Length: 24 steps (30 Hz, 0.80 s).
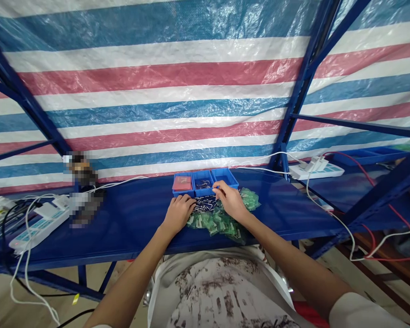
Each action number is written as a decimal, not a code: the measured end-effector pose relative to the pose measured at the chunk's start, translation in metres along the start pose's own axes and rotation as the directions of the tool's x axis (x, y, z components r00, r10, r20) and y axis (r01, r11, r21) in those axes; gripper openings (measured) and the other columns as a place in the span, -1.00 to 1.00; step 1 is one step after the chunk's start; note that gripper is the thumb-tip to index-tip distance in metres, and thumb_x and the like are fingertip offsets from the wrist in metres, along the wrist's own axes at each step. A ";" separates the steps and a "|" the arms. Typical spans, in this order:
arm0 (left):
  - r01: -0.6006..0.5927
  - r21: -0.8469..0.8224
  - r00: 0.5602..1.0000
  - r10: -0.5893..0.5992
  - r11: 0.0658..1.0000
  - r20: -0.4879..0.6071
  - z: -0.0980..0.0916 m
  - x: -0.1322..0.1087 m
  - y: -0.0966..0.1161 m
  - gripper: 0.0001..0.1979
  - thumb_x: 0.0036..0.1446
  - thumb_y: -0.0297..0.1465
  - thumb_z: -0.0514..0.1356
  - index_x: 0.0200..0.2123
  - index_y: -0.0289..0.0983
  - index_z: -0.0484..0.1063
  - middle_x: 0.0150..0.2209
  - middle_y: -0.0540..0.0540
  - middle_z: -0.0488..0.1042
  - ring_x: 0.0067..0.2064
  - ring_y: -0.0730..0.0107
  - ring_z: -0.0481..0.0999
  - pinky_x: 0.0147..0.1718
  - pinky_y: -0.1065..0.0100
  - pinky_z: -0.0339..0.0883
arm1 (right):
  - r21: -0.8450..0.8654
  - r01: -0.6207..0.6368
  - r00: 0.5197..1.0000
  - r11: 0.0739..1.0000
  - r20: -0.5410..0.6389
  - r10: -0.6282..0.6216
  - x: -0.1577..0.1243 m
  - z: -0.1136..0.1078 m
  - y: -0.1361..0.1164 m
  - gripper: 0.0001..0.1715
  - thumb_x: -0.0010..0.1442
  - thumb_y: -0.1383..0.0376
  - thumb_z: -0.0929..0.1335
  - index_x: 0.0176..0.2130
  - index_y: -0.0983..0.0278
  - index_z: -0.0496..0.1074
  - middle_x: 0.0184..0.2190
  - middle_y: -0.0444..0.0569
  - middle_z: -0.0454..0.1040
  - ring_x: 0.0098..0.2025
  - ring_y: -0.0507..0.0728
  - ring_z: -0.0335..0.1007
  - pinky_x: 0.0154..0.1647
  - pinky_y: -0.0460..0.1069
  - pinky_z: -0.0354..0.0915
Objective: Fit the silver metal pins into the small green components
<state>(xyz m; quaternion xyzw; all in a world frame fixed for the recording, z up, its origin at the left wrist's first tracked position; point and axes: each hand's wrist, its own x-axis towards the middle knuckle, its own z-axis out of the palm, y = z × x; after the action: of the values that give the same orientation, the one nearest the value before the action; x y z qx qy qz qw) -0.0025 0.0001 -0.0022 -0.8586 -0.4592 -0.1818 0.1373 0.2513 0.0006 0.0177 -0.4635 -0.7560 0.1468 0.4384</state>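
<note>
My left hand (179,211) rests palm down on the blue table, its fingers loosely spread at the left edge of a pile of small dark, screw-like pieces (205,204). Over the right side of that pile, my right hand (231,201) has thumb and fingertips pinched together near the bins' front edge; anything between them is too small to make out. Small green-tinted plastic bags (217,224) lie in front of the pile and under my right wrist. Behind it stand joined blue bins: the left holds a red packet (182,183), the middle some small pieces (202,184).
White power strips stand on the left (43,228) and right (316,169), with loose cables around them. Blue metal posts (295,95) frame the table (133,223), and a striped plastic sheet (164,109) hangs behind. Another blue tray (358,157) sits at far right.
</note>
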 end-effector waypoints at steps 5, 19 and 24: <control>-0.012 -0.022 1.000 0.012 1.000 -0.004 0.000 0.001 -0.001 -0.73 0.54 -0.31 0.07 0.08 -0.16 0.56 0.00 -0.14 0.56 -0.01 0.16 0.49 -0.07 0.19 0.27 | 0.035 0.014 0.999 0.999 0.040 -0.015 0.003 0.001 0.003 -0.58 0.54 0.16 0.12 0.18 0.18 0.40 -0.25 -0.01 0.58 -0.33 0.17 0.47 -0.24 0.03 0.33; -0.009 -0.027 1.000 0.009 1.000 0.004 -0.002 0.003 -0.001 -0.72 0.54 -0.29 0.07 0.09 -0.17 0.55 0.00 -0.15 0.56 0.00 0.15 0.50 -0.06 0.18 0.27 | 0.172 -0.018 1.000 0.985 -0.018 0.022 0.010 0.007 0.013 -0.77 0.37 0.10 0.38 -0.21 0.19 0.50 -0.30 -0.01 0.58 -0.24 0.21 0.52 -0.21 0.06 0.40; -0.008 -0.035 1.000 0.008 0.999 0.007 -0.002 0.003 0.000 -0.72 0.54 -0.29 0.07 0.09 -0.18 0.55 0.00 -0.15 0.56 0.00 0.14 0.50 -0.06 0.17 0.26 | 0.158 -0.011 0.999 0.987 -0.045 0.018 0.009 0.005 0.009 -0.75 0.42 0.09 0.33 -0.20 0.19 0.49 -0.29 0.00 0.55 -0.27 0.21 0.48 -0.24 0.05 0.35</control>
<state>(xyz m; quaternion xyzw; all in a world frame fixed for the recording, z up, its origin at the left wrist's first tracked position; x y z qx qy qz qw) -0.0019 0.0016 0.0010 -0.8634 -0.4530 -0.1860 0.1215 0.2511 0.0134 0.0142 -0.4361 -0.7282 0.1987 0.4900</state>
